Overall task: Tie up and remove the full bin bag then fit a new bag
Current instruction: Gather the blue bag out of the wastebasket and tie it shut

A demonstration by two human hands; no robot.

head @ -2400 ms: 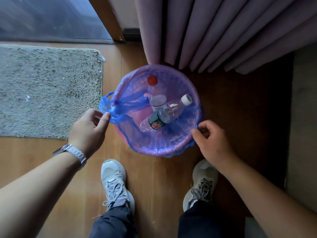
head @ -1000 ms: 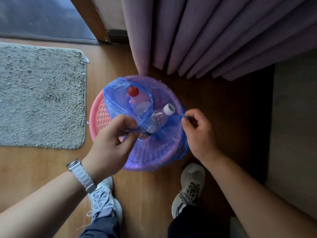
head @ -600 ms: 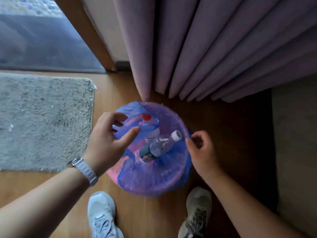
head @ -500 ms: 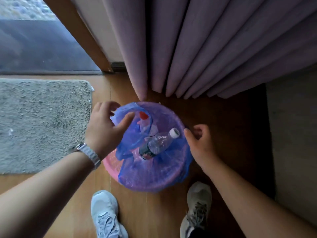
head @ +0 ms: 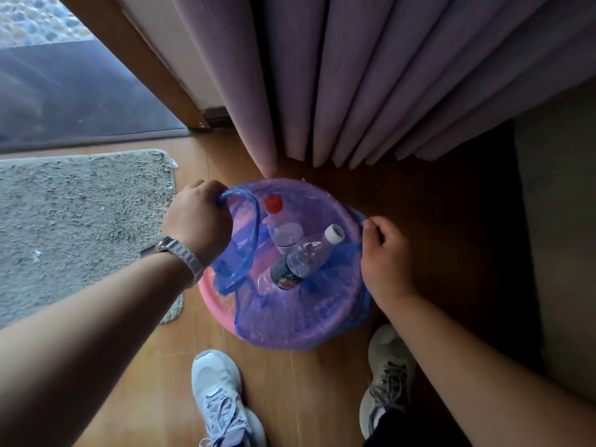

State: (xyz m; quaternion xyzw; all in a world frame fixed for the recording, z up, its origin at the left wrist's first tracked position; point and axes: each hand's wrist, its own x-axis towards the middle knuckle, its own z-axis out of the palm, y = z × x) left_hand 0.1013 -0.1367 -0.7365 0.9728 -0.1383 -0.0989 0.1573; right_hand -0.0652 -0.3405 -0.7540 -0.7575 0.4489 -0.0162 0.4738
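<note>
Left grip [head: 196, 221] clutches blue bag [head: 290, 317] handle; right grip [head: 387, 256] pinches bag rim; bottle label [head: 285, 278] unreadable.

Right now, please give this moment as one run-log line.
left hand: grips loop of blue plastic bin bag | right hand: pinches bag rim | bag: untied, inside round pink plastic bin

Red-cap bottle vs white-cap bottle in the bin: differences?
The red-cap bottle has a red cap, the white-cap bottle a white one. The white-cap bottle lies over the red-cap bottle's lower part. The white-cap bottle shows a dark label; none is plain on the red-cap bottle. Both are clear, capped, inside the blue bag.
</note>
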